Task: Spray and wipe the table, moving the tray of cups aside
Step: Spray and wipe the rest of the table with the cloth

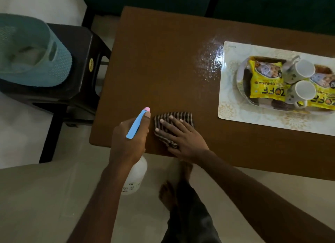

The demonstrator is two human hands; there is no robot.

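My left hand (pixel 128 139) grips a spray bottle (pixel 138 124) with a blue head and pink nozzle, its white body hanging below the near edge of the brown table (pixel 163 70). My right hand (pixel 179 134) lies flat, fingers spread, on a striped cloth (pixel 174 117) near the table's front left corner. Further right, a tray (pixel 242 83) with two white cups (pixel 301 70) and yellow snack packets (pixel 264 79) stands on a pale placemat (pixel 228 107). A patch of wet spray (pixel 208 61) glistens just left of the mat.
A dark plastic stool (pixel 79 65) stands left of the table, holding a light blue basket (pixel 32 52). Dark furniture runs along the far side of the table. My bare feet (pixel 172 188) are on the pale floor below the table's near edge.
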